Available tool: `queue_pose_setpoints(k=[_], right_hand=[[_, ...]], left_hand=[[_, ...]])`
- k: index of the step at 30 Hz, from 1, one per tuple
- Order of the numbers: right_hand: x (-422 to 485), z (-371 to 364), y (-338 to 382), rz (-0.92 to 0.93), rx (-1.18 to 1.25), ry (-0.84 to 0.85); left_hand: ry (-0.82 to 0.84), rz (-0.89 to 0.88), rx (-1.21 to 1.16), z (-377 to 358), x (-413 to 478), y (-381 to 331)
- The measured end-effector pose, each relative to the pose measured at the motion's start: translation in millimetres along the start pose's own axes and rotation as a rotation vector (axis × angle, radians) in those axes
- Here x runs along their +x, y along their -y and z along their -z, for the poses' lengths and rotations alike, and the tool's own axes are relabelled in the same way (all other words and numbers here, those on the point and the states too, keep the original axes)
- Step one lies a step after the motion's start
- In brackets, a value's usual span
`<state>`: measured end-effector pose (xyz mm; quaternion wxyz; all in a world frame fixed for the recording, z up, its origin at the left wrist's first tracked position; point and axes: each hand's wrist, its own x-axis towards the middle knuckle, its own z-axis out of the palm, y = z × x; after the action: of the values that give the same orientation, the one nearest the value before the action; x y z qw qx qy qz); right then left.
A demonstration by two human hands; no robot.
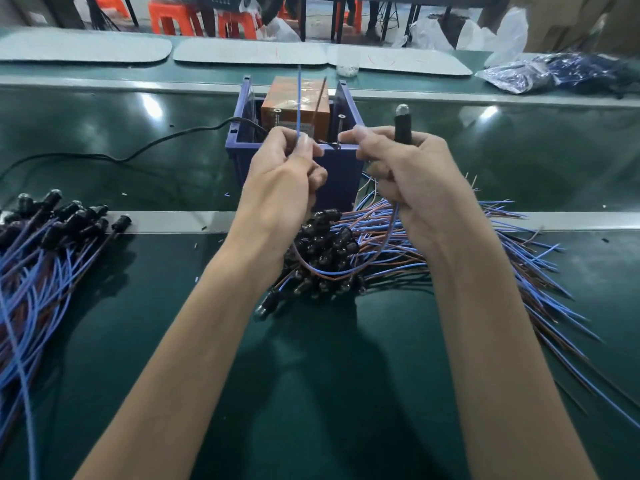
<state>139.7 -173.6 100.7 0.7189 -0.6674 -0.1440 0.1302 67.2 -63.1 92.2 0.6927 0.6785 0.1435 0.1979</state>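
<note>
My left hand pinches a thin blue wire that stands straight up in front of a blue open box. A brown wire rises beside it over the box. My right hand grips a black lamp holder with a clear bulb tip pointing up. Its blue and brown leads loop down from my right hand and back toward my left hand. Inside the box sits an orange-brown block. Below my hands lies a pile of black lamp holders with blue and brown leads.
A second bundle of the same wired holders lies at the left edge. A black cable runs from the box to the left over the green belt. White mats and plastic bags lie at the back.
</note>
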Motion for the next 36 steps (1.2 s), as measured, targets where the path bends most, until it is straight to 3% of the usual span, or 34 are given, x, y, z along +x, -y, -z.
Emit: queue_pose_setpoints(k=[4,10,18,25,36], right_hand=[[0,-2,-3,0.051,-0.081,-0.013],[-1,-1,2,-0.051,-0.184,-0.027],[-8,-7,0,-0.029,-0.187,0.137],[-10,-11,1,-0.08,0.037,0.162],[-13,-11,3,-0.076,0.048,0.312]], left_hand=[[-0.036,-0.029,-0.002,-11,-4,5],[-0.12,0.038,-0.087,-12,-4,4],[-0.197,0.0,-0.157,-17,-6,1],[-0.151,-0.001,-0.171,-18,-10,-1],[-0.148,0.06,-0.348,-20,-12,-4]])
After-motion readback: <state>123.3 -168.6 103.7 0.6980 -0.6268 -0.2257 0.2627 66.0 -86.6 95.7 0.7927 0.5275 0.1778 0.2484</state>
